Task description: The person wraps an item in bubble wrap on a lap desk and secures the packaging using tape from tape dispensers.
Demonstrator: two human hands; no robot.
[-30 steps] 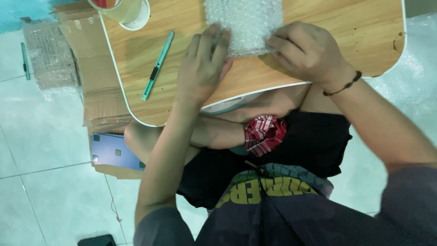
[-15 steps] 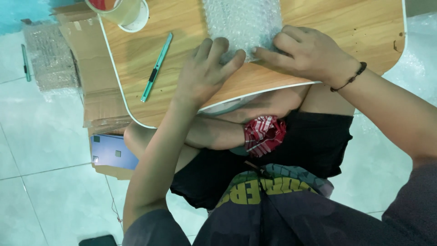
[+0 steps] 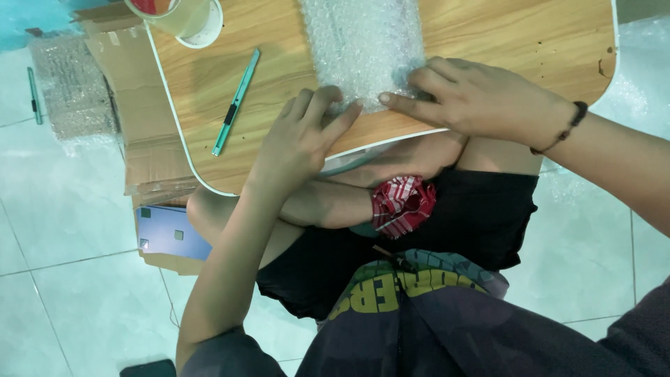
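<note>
At the far left, a bundle of bubble wrap (image 3: 73,91) lay on the pale tiled floor (image 3: 70,307) beside flattened brown cardboard (image 3: 132,119), with a blue box (image 3: 171,234) tucked just below it. On the low wooden table (image 3: 279,63), smooth-grained with a white rounded edge, stood a roll of tape (image 3: 185,17) at the top corner and a slim teal utility knife (image 3: 236,101) lying untouched, apart from the hands. Toward the middle, the left hand (image 3: 296,143) lay flat, fingers spread, its tips pressing the near edge of the bubble-wrapped parcel (image 3: 363,49), a rectangular bundle of clear, knobbly film resting on the table near its front edge. To the right, the right hand (image 3: 481,101), a dark cord at the wrist, pressed the same lower edge with extended fingers, the 2 hands almost meeting, neither closed around anything. Judging by this, the wrapping looked largely done, the wrap covering the item, while the edge was not visibly taped; what lay inside could not be told.
</note>
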